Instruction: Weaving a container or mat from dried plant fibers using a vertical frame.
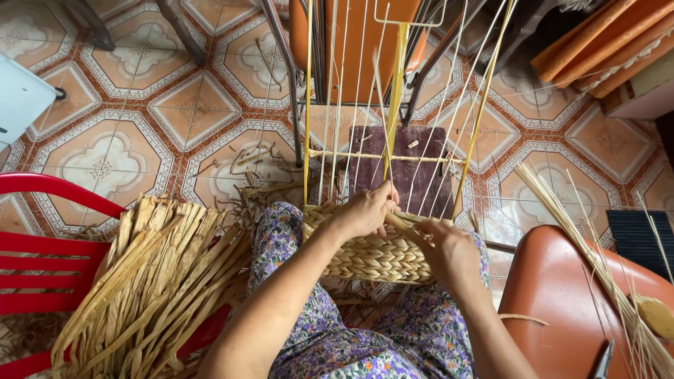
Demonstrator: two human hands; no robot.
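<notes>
At the centre of the frame, the person's left hand [365, 210] rests on the top edge of a woven straw basket [372, 254], its fingers curled and pinching a flat straw strand [394, 91] that runs up toward the top of the picture. Just to the right of it, the right hand [449, 254] lies against the same woven edge, fingers folded down around a strand; how tightly it grips cannot be told. The two hands are close together, nearly touching.

The basket sits on the person's lap, over flowered trousers [414, 337]. Its finished part is a band of plaited rows, and from it many thin pale uprights [351, 105] rise toward the top centre, crossed by a single horizontal stick [379, 156].

At the lower left, a thick bundle of dried flat straw [154, 281] lies across a red plastic chair [42, 260]. At the lower right, an orange-brown seat [562, 302] carries a sheaf of thin pale reeds [590, 253]. Behind the uprights lies a dark purple mat [421, 175] on the patterned tile floor [105, 140], where loose straw scraps are scattered.
</notes>
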